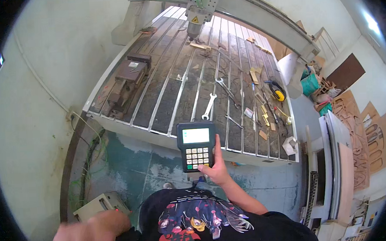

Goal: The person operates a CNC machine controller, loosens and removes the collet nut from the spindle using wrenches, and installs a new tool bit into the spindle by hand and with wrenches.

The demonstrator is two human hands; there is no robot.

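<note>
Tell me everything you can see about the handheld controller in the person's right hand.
The handheld controller is a black, upright, rectangular box that looks like plastic. Its upper part has a pale lit screen; below it sits a grid of light keys, with a green key and yellow ones at the bottom. The right hand grips its lower right edge, thumb on the lowest keys. It is held up in front of the machine table.

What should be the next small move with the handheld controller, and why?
Probably press a key with the right hand's thumb: it holds the handheld controller, thumb already on the keypad, screen lit. The left hand is low and away, and the machine's spindle hangs above the slotted table.
</note>
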